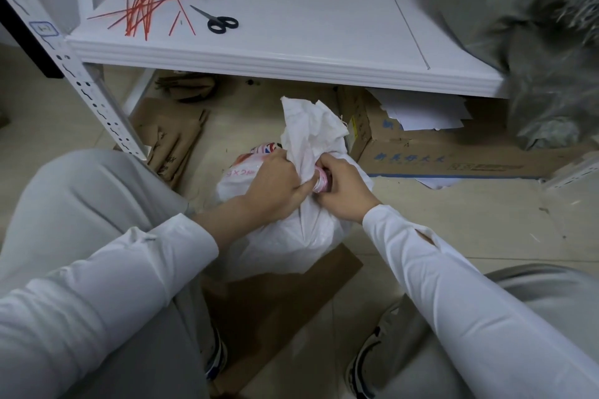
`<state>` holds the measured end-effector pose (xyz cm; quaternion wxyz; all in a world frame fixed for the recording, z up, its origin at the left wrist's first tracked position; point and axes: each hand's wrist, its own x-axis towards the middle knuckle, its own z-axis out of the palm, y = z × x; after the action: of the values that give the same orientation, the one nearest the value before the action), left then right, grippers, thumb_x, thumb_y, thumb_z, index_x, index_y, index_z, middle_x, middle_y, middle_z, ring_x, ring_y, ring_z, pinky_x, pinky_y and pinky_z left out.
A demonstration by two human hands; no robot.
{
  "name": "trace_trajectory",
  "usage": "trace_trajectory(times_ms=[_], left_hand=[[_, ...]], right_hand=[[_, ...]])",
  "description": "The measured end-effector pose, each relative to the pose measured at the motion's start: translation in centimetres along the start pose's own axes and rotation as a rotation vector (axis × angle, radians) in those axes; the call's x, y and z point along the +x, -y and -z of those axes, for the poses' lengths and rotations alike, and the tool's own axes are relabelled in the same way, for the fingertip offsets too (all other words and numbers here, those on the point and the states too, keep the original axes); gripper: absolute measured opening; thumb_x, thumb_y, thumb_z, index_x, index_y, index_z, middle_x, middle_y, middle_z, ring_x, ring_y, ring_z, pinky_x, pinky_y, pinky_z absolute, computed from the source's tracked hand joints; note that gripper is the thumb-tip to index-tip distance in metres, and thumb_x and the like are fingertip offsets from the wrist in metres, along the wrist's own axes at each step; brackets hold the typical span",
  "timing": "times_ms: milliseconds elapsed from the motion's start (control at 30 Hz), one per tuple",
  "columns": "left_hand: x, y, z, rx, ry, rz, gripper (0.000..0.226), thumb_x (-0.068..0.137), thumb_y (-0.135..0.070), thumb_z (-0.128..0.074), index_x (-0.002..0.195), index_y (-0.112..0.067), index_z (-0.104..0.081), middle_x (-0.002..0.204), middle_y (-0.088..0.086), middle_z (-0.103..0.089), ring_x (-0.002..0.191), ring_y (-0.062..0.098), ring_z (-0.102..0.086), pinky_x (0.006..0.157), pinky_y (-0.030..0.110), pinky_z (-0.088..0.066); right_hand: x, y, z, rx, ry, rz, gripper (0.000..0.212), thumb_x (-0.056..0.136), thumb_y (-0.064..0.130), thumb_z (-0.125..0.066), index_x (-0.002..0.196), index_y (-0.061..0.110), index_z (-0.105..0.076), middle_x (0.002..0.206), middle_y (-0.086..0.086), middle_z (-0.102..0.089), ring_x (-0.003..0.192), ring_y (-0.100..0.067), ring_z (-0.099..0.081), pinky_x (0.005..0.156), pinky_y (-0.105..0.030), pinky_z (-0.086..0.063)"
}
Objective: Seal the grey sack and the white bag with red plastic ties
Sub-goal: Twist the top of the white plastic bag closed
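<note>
A white bag (pixel 291 236) stands on the floor between my knees, its top bunched into an upright neck (pixel 311 129). My left hand (pixel 275 185) is clenched around that neck from the left. My right hand (pixel 343 188) grips the neck from the right, fingers pressed on a pinkish printed fold. No tie shows between my fingers. Several red plastic ties (pixel 146 6) lie in a loose pile at the far left of the white shelf (pixel 291 65). The grey sack (pixel 534 42) slumps at the right edge, partly on the shelf.
Black-handled scissors (pixel 218 21) lie on the shelf right of the ties. A cardboard box (pixel 437 152) with paper sheets sits under the shelf at right. Flattened cardboard (pixel 269 308) lies under the bag, brown paper bags (pixel 175 146) at left. A perforated shelf post (pixel 81 74) stands at left.
</note>
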<state>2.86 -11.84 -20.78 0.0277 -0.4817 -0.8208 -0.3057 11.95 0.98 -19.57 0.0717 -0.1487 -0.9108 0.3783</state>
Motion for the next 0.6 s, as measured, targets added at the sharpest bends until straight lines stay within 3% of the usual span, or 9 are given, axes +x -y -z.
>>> trace_trajectory(times_ms=[67,167,200,367,500,600], left_hand=[[-0.8,-0.2,-0.7,-0.051,0.051,0.076,0.053,0.092,-0.046,-0.042,0.09,0.001,-0.068,0.081,0.013,-0.069,0.077,0.023,-0.063,0.085,0.036,-0.048],[-2.5,-0.3,-2.3,0.01,0.122,0.102,0.06,0.094,-0.049,-0.033,0.081,-0.002,-0.069,0.076,0.009,-0.07,0.075,0.02,-0.062,0.087,0.034,-0.047],[-2.9,-0.1,-2.9,0.022,0.14,0.108,0.061,0.093,-0.05,-0.03,0.079,-0.005,-0.069,0.075,0.008,-0.07,0.077,0.02,-0.064,0.089,0.037,-0.047],[-3.0,1.1,-3.2,-0.165,0.242,0.281,0.051,0.1,-0.038,-0.042,0.077,-0.002,-0.07,0.07,0.011,-0.069,0.069,0.019,-0.064,0.082,0.036,-0.051],[-3.2,1.6,-3.3,-0.215,0.202,0.294,0.052,0.098,-0.041,-0.044,0.074,-0.003,-0.069,0.066,0.009,-0.068,0.066,0.016,-0.064,0.082,0.037,-0.052],[-3.5,0.7,-3.3,-0.131,0.168,0.266,0.05,0.098,-0.041,-0.044,0.083,-0.002,-0.069,0.074,0.011,-0.069,0.072,0.019,-0.065,0.082,0.038,-0.051]], right_hand=[[-0.2,-0.8,-0.6,-0.045,0.057,-0.014,0.044,0.076,0.0,-0.066,0.072,0.035,-0.038,0.074,0.014,-0.047,0.071,-0.011,-0.047,0.061,-0.017,-0.033],[-0.8,-2.4,-2.3,-0.141,0.159,-0.019,0.018,0.075,0.006,-0.064,0.085,0.017,-0.054,0.089,-0.004,-0.061,0.085,-0.024,-0.057,0.072,-0.033,-0.044],[-0.8,-2.9,-2.7,-0.163,0.187,-0.013,0.019,0.074,0.006,-0.064,0.089,0.015,-0.054,0.095,-0.009,-0.062,0.09,-0.028,-0.059,0.075,-0.034,-0.045],[-0.7,-3.8,-2.7,-0.203,0.231,0.009,0.039,0.076,0.012,-0.071,0.111,0.017,-0.055,0.107,-0.003,-0.062,0.093,-0.019,-0.057,0.077,-0.026,-0.039],[-1.0,-3.9,-2.7,-0.153,0.174,0.018,0.042,0.072,0.011,-0.076,0.106,0.019,-0.053,0.101,0.007,-0.051,0.091,-0.01,-0.048,0.079,-0.021,-0.034],[-1.1,-4.3,-2.8,-0.08,0.111,0.016,0.046,0.068,0.005,-0.076,0.108,0.014,-0.055,0.105,0.004,-0.049,0.096,-0.012,-0.048,0.083,-0.02,-0.035]])
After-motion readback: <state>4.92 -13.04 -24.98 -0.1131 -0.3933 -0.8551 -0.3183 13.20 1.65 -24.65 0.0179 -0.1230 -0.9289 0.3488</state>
